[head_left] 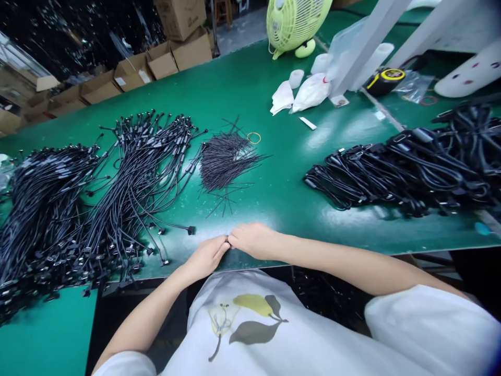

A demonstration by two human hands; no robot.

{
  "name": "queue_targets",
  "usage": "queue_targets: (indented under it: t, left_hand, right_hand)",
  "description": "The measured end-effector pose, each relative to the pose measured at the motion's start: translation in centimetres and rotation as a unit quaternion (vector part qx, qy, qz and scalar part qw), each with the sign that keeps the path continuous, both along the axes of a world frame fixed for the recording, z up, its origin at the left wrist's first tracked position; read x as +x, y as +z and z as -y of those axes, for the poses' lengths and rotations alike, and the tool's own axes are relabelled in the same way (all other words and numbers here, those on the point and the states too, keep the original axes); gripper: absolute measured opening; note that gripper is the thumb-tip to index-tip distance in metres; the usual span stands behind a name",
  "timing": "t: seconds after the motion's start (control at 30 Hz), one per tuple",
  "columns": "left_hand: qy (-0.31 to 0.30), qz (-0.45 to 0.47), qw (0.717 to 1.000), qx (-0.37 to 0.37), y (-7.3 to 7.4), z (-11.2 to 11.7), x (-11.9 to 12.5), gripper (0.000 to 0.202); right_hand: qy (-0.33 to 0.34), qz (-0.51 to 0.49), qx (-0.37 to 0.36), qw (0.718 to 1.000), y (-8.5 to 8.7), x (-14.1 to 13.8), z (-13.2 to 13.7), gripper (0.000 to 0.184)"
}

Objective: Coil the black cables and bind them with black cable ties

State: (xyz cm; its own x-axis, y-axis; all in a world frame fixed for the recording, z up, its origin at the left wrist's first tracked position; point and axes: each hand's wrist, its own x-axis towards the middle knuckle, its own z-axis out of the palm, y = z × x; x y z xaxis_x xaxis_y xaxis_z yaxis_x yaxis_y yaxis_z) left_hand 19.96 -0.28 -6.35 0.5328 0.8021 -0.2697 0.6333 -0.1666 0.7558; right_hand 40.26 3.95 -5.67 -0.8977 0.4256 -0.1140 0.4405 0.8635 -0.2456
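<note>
My left hand (pixel 207 255) and my right hand (pixel 250 239) meet at the table's front edge, fingers closed and fingertips together. A tiny dark bit shows between them, too small to name; the rest is hidden by the fingers. Beyond my hands lies a loose pile of thin black twist ties (pixel 223 159), some strewn in front of it. To the left, black cables (pixel 129 162) with small connectors lie in a thick spread, and one connector end (pixel 190 230) reaches close to my left hand. Coiled, bundled black cables (pixel 391 172) are heaped on the right.
The green table (pixel 274 193) also carries a yellow rubber band (pixel 253 138), a white strip (pixel 308 123), crumpled white wrapping (pixel 311 93), a tape measure (pixel 385 81) and a green fan (pixel 297 23). A grey post (pixel 360 49) rises at the back. Cardboard boxes (pixel 133 72) line the far side.
</note>
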Motion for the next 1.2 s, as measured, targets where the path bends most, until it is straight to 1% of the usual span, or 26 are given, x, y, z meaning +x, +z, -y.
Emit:
queue_targets:
  t: [0.07, 0.1, 0.13, 0.2, 0.27, 0.3, 0.33, 0.37, 0.4, 0.43, 0.47, 0.5, 0.53, 0.6, 0.67, 0.7, 0.8, 0.9, 0.97, 1.0, 1.07, 1.13, 1.2]
  left_hand:
    - [0.042, 0.069, 0.993, -0.086, -0.3, -0.2, 0.1, 0.036]
    - [0.065, 0.091, 0.987, -0.111, -0.5, -0.3, 0.2, 0.037]
    - [0.086, 0.1, 0.983, -0.125, -0.7, -0.3, 0.3, 0.038]
    - [0.119, 0.094, 0.981, -0.122, -1.1, -0.2, 0.6, 0.039]
    - [0.145, 0.1, 0.977, -0.117, -1.3, 0.0, 0.7, 0.042]
    - [0.164, 0.118, 0.971, -0.127, -1.3, 0.1, 0.7, 0.044]
    - [0.192, 0.147, 0.96, -0.143, -1.3, 0.1, 0.6, 0.047]
    - [0.229, 0.182, 0.943, -0.16, -1.3, 0.1, 0.6, 0.049]
    - [0.272, 0.221, 0.92, -0.174, -1.3, 0.0, 0.4, 0.05]
    - [0.312, 0.261, 0.895, -0.185, -1.1, -0.2, 0.3, 0.051]
    - [0.346, 0.301, 0.868, -0.193, -0.9, -0.3, 0.3, 0.05]
    - [0.369, 0.338, 0.842, -0.2, -0.7, -0.5, 0.2, 0.049]
    - [0.385, 0.372, 0.819, -0.206, -0.3, -0.7, 0.2, 0.048]
    - [0.398, 0.424, 0.784, -0.218, 0.4, -1.0, 0.2, 0.046]
    - [0.404, 0.458, 0.76, -0.22, 1.0, -1.1, 0.3, 0.045]
    - [0.404, 0.47, 0.753, -0.219, 1.2, -1.2, 0.3, 0.044]
    - [0.399, 0.488, 0.745, -0.219, 1.7, -1.2, 0.6, 0.045]
    - [0.391, 0.494, 0.743, -0.225, 2.1, -1.1, 1.2, 0.044]
    - [0.383, 0.498, 0.743, -0.228, 2.4, -1.1, 1.8, 0.044]
    - [0.379, 0.5, 0.744, -0.23, 2.5, -1.1, 2.2, 0.044]
    - [0.371, 0.504, 0.746, -0.231, 2.6, -1.3, 3.0, 0.048]
    - [0.369, 0.502, 0.751, -0.22, 2.3, -1.5, 3.6, 0.059]
    - [0.377, 0.489, 0.765, -0.18, 1.7, -1.7, 3.9, 0.064]
  right_hand:
    - [0.006, 0.005, 0.003, 1.0, -0.2, -0.2, 0.0, 0.018]
    - [0.004, 0.006, -0.001, 1.0, -0.2, -0.3, 0.0, 0.019]
    - [0.0, 0.007, -0.009, 1.0, -0.1, -0.4, -0.2, 0.019]
    - [0.009, -0.004, -0.053, 0.999, 0.4, -0.3, -1.2, 0.024]
    - [0.048, -0.052, -0.116, 0.991, 1.2, 0.3, -3.5, 0.029]
    - [0.05, -0.089, -0.133, 0.986, 1.6, 0.8, -5.2, 0.031]
    - [0.027, -0.127, -0.133, 0.983, 1.8, 1.4, -7.3, 0.033]
    - [-0.03, -0.159, -0.109, 0.981, 1.8, 2.1, -9.5, 0.035]
    - [-0.122, -0.175, -0.063, 0.975, 1.6, 2.8, -11.8, 0.037]
    - [-0.211, -0.169, -0.013, 0.963, 1.2, 3.5, -13.9, 0.037]
    - [-0.273, -0.146, 0.031, 0.95, 0.6, 4.1, -15.8, 0.036]
    - [-0.31, -0.114, 0.066, 0.942, -0.1, 4.6, -17.3, 0.033]
    - [-0.326, -0.083, 0.093, 0.937, -0.8, 4.9, -18.3, 0.031]
    - [-0.325, -0.045, 0.127, 0.936, -2.1, 5.2, -19.1, 0.029]
    - [-0.33, -0.046, 0.155, 0.93, -2.7, 5.3, -18.7, 0.03]
    - [-0.342, -0.052, 0.167, 0.923, -2.7, 5.2, -18.3, 0.032]
    - [-0.396, -0.075, 0.178, 0.898, -1.8, 5.4, -16.9, 0.033]
    - [-0.456, -0.176, 0.142, 0.861, -0.3, 5.3, -15.1, 0.028]
    - [-0.476, -0.251, 0.108, 0.836, 0.5, 4.6, -13.2, 0.025]
    - [-0.476, -0.274, 0.089, 0.831, 0.7, 3.9, -11.9, 0.024]
    - [-0.456, -0.291, 0.044, 0.84, 0.8, 2.1, -8.8, 0.022]
    - [-0.413, -0.304, -0.045, 0.857, 0.5, 0.1, -5.3, 0.02]
    - [-0.361, -0.309, -0.134, 0.87, 0.3, -1.4, -2.1, 0.018]
